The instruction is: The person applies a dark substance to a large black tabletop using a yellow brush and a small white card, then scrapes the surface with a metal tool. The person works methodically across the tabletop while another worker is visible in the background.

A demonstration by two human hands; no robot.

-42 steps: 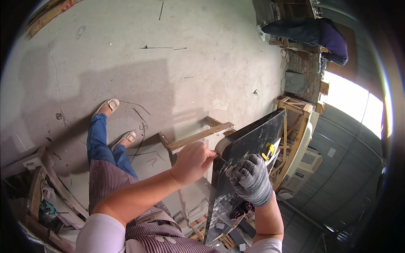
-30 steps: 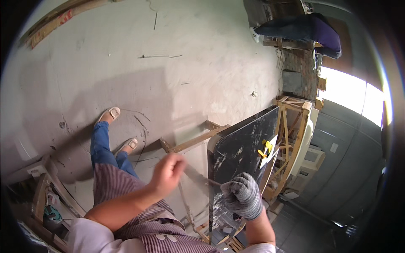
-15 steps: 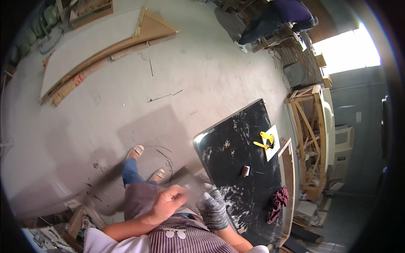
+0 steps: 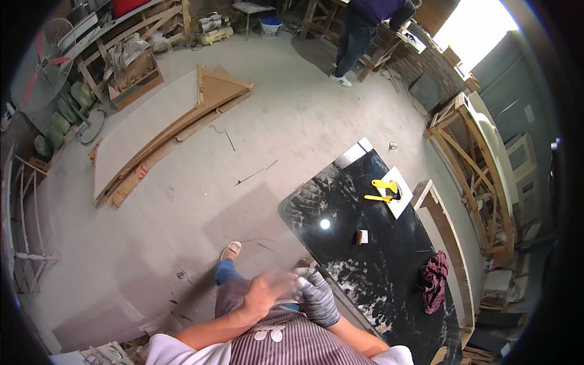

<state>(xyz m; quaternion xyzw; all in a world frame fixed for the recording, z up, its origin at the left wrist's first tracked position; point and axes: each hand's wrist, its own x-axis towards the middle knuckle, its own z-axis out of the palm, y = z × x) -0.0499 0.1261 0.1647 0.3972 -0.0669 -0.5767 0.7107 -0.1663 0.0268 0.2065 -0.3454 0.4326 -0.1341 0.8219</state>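
Observation:
My bare left hand (image 4: 260,295) and my right hand (image 4: 317,299), in a grey knitted glove, meet in front of my striped apron (image 4: 286,337). The left fingertips are smeared by motion. On the right, the gloved fingers curl in; a thin, blurred, pale thing seems to lie between the hands, and I cannot make out its kind. Beside the glove lies a black panel (image 4: 340,210) with white smears. Two yellow putty scrapers (image 4: 384,185) rest with a white board (image 4: 399,205) at its far right. A small brown-and-white block (image 4: 362,236) sits mid-panel.
A dark red checked cloth (image 4: 434,283) drapes the panel's right side, next to a wooden frame (image 4: 459,258). Curved boards (image 4: 146,118) lie on the floor at far left. Another person (image 4: 358,39) stands at a far bench. A fan (image 4: 44,64) stands upper left.
The view has tilted up and shifted, showing more of the far room. My hands have come closer together. A grey blurred sheet between them earlier shows less now.

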